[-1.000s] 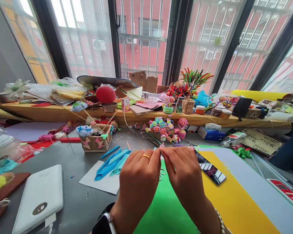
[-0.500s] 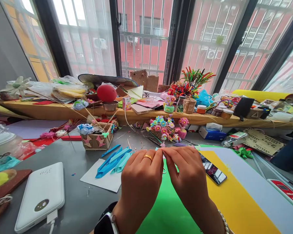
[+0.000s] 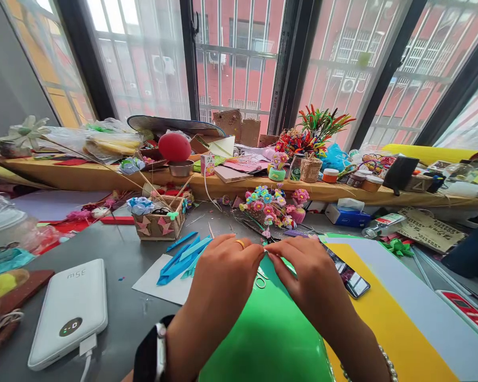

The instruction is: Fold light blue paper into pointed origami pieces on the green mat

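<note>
My left hand (image 3: 228, 276) and my right hand (image 3: 302, 265) meet at their fingertips above a glossy green sheet (image 3: 263, 329). Both are closed in a pinch. A tiny whitish bit shows between the fingertips, too small to name. Scissors (image 3: 260, 281) lie on the green sheet, partly behind my left hand. Left of my hands, folded blue paper strips (image 3: 183, 261) rest on a white sheet of paper (image 3: 151, 284). A phone (image 3: 352, 278) lies beside my right hand, on yellow paper (image 3: 378, 318).
A white power bank (image 3: 69, 313) with a cable lies at left. Behind stands a cardboard box (image 3: 159, 225) with sticks and a blue paper flower. Small yarn-like flowers (image 3: 269, 204), a tissue box (image 3: 348, 214) and a bottle (image 3: 383, 226) line the back. A crowded ledge (image 3: 239, 189) runs below the window.
My wrists have moved apart and my hands have tilted outward, with the fingertips still together. More of the scissors and the green sheet shows between them.
</note>
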`<move>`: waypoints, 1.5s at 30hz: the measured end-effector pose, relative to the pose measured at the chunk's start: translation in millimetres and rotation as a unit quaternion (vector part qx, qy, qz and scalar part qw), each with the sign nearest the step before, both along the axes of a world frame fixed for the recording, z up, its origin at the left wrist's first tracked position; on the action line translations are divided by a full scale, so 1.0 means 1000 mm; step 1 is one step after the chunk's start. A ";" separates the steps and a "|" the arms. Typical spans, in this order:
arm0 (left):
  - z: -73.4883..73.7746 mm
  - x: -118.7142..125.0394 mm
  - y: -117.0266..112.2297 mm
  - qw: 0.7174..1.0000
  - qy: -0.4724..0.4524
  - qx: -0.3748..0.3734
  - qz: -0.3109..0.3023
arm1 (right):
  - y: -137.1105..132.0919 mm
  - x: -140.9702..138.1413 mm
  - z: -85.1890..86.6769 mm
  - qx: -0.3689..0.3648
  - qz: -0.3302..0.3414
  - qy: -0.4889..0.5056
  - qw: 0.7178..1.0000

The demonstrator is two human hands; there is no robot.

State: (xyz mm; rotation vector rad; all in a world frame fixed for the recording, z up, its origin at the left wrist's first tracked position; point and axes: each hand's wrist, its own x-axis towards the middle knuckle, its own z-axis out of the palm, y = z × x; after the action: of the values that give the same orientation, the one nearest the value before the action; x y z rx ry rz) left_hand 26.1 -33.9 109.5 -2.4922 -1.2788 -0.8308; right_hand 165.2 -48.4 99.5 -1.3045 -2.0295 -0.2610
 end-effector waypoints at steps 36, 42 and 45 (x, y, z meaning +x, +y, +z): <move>0.017 -0.027 0.014 0.925 -0.007 -0.329 -0.190 | 0.013 0.038 0.012 -0.427 0.264 0.113 0.857; 0.019 -0.027 0.013 0.927 -0.019 -0.328 -0.183 | 0.014 0.039 0.010 -0.437 0.268 0.131 0.848; 0.020 -0.027 0.011 0.926 -0.022 -0.327 -0.185 | 0.014 0.039 0.011 -0.441 0.270 0.134 0.845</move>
State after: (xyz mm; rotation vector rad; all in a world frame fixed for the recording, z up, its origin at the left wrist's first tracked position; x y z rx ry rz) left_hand -1.1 -22.9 129.2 -3.3393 -1.2699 -0.5915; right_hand 204.5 -34.0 110.0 -1.0630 -2.2169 1.1768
